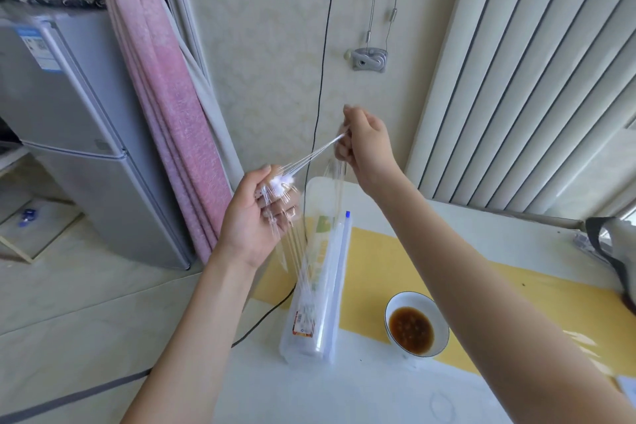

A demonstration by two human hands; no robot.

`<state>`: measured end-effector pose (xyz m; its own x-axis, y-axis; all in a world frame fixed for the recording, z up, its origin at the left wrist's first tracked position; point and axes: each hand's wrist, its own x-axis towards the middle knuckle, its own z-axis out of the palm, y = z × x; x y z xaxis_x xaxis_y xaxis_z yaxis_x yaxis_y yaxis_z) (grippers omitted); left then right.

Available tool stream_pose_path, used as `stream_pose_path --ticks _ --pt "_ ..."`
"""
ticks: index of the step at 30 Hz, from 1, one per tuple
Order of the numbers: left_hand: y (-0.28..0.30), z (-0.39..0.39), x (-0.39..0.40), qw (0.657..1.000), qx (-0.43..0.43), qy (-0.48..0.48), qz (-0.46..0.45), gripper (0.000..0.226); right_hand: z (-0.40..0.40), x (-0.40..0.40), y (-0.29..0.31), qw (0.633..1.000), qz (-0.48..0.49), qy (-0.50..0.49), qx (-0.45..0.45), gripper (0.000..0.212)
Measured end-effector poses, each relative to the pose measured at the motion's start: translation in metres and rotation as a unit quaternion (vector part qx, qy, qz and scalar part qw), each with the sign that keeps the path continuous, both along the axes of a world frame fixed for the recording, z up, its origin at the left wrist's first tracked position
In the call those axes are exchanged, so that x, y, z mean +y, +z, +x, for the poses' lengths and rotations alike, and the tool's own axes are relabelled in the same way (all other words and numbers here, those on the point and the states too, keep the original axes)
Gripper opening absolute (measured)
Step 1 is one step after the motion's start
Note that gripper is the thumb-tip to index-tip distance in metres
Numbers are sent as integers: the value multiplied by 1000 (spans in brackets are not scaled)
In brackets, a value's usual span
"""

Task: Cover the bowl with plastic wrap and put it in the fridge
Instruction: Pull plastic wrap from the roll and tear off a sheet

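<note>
My left hand (256, 213) is smeared by motion at the fingertips, so I can't tell where the plastic wrap (309, 151) ends there. The bag (616, 251) runs off the frame's right edge. The print on the dispenser (320, 293) label is too small to read.

Labels on fridge (38, 45) and wrap dispenser (309, 286), neither legible.
</note>
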<state>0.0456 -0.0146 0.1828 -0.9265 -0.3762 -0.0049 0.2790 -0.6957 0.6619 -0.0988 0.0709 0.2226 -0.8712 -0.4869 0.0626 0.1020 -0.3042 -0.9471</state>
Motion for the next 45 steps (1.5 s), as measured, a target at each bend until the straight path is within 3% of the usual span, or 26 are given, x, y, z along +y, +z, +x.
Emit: stream_pose_path --ticks 5,9,14,25,30,40,42,45 --pt "17 -3 9 1000 4 29 5 46 -1 4 19 999 21 -3 29 37" --pt "35 -5 7 999 37 32 9 39 1 7 42 995 42 -8 94 36" --pt "50 -12 -5 993 110 -37 3 36 -1 7 64 992 38 -14 122 38" --pt "55 -25 3 983 157 -95 21 42 -10 15 73 991 39 -16 126 35" --pt "56 -30 -1 946 226 -211 92 33 -11 15 80 991 37 -15 130 35" --pt "53 -37 3 944 203 -238 106 31 -19 20 77 990 51 -18 132 37" --pt "56 -36 7 950 183 -234 94 31 -23 24 77 977 95 -39 185 36" --pt "61 -40 26 970 141 -189 65 35 -30 36 78 927 204 -109 294 28"
